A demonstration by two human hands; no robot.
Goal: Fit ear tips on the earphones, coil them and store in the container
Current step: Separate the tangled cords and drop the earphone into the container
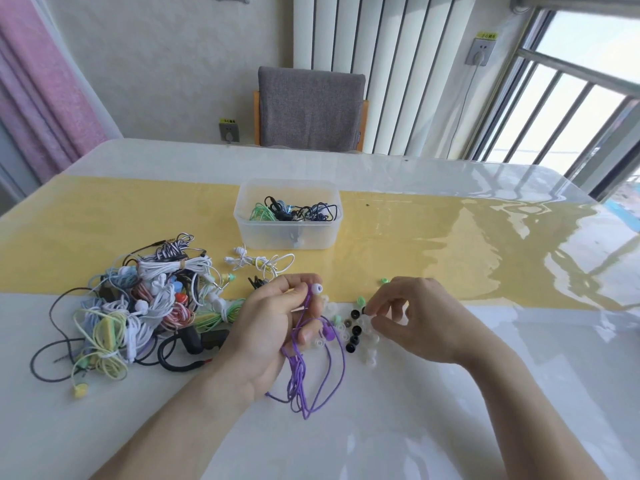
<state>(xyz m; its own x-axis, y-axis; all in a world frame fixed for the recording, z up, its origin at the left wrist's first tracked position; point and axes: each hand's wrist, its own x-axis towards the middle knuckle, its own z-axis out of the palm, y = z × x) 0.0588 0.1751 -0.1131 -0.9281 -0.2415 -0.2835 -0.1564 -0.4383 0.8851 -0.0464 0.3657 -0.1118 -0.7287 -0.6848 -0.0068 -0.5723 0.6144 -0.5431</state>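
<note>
Nearest the camera, the left hand (277,327) grips a pair of purple earphones (304,362), its fingers curled round the cable so that one earbud (316,289), already wearing a pale tip, stands up above them while the loose cord dangles onto the white desk (450,410). Just beside it, the right hand (412,317) reaches into the scattered ear tips (356,330), thumb and forefinger pinching at one; whether it is a clear or a black one cannot be told. Further left lies a tangled pile of earphones (138,306) waiting their turn, with a white pair (259,261) just beyond. Farthest stands the clear container (287,233), a few coiled sets inside. The tips are small and likely slippery: a loose pinch could flick one off the desk, and the dangling purple cord could snag the pile.
</note>
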